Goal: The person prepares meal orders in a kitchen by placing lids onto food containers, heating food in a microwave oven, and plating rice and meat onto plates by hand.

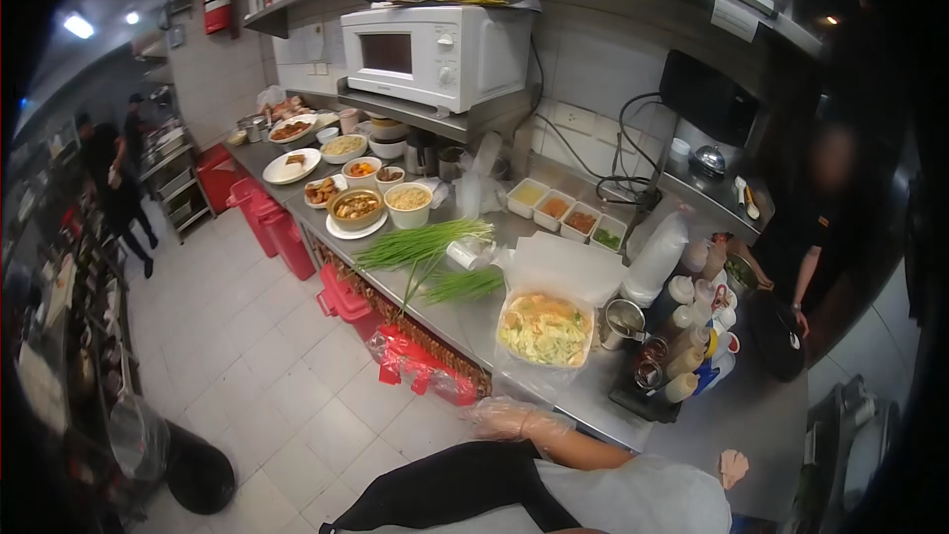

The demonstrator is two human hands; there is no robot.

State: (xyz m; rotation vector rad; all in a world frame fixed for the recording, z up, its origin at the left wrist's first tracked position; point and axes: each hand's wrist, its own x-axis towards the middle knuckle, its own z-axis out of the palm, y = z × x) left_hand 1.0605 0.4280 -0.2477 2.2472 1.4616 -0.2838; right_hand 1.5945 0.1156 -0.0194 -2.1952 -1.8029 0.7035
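My right hand (509, 420), in a clear plastic glove, is low in front of my black apron (445, 485), just off the counter's front edge. Its fingers point left, loosely stretched, with no object visible in them. Nearest to it are a red plastic bag (420, 366) hanging at the counter edge and an open takeaway box (542, 272) on the counter. Shredded pale-green vegetables with orange bits (544, 329) fill the box. Left of the box lie green spring onions (425, 242) and a white, wrapped roll-like item (470, 254). My left hand is out of view.
Several filled bowls, including a wide one (356, 205), cover the counter's far end. Sauce bottles (682, 361) and a metal pot (623, 320) stand right of the box. A microwave (430, 54) sits above. A co-worker (825, 227) at right holds a dark pan (774, 341).
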